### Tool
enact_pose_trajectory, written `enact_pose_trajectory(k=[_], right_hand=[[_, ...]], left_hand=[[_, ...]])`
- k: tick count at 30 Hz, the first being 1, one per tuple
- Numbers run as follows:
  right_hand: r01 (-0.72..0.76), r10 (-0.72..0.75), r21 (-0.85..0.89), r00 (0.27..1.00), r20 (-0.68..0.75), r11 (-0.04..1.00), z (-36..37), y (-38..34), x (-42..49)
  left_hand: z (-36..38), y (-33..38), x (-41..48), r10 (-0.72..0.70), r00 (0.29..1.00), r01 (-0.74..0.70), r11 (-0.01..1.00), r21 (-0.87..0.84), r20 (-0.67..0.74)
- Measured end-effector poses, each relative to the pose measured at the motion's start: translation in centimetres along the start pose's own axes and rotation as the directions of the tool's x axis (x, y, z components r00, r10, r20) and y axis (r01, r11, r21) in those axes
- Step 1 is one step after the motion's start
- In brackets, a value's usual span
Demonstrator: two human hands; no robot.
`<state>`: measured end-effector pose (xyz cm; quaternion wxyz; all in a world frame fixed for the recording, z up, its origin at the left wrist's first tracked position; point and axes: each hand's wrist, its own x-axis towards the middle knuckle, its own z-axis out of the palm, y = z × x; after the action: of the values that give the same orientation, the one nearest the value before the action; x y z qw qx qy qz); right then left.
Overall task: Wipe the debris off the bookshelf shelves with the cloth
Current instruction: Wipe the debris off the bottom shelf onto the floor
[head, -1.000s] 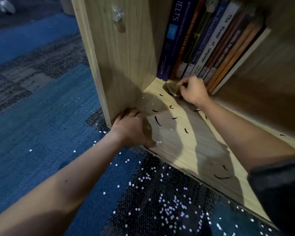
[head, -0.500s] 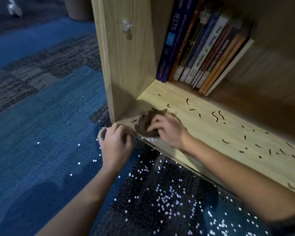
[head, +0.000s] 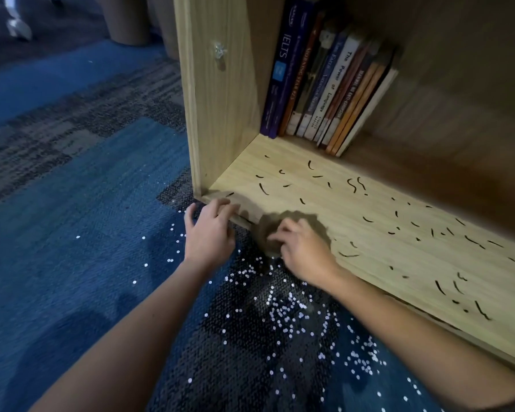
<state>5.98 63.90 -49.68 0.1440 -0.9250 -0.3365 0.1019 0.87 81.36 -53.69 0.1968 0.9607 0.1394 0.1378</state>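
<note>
Brown, limp cloth (head: 266, 233) sits bunched at the front edge of the bottom shelf (head: 399, 257), the right hand (head: 305, 251) with its grip clamped over it. Soft and light, I'd guess; best taken bunched from above. Beside it the left hand (head: 210, 233) rests, grip apart, on the edge. Beyond, dark slivers (head: 353, 185) litter the shelf.

Floor covering is carpet (head: 72, 263) in blue and dark grey patches. Two brown rounded bases (head: 128, 22) stand at its far edge. Lighting is dim.
</note>
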Motion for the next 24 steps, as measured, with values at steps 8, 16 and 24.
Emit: enact_pose_trajectory(k=[8, 16, 24], right_hand=[[-0.041, 0.048, 0.048, 0.985, -0.163, 0.998, -1.0, -0.5, -1.1], [-0.010, 0.067, 0.164, 0.937, -0.343, 0.986, -1.7, 0.3, -1.3], [-0.019, 0.013, -0.041, 0.989, -0.145, 0.999, 0.5, -0.4, -1.5]], left_hand=[[0.2, -0.8, 0.3, 0.022, 0.987, -0.034, 0.997, 0.074, 0.158], [0.0, -0.9, 0.3, 0.031, 0.981, -0.047, 0.996, 0.081, 0.192], [-0.3, -0.8, 0.2, 0.029, 0.978, -0.047, 0.995, 0.082, 0.208]])
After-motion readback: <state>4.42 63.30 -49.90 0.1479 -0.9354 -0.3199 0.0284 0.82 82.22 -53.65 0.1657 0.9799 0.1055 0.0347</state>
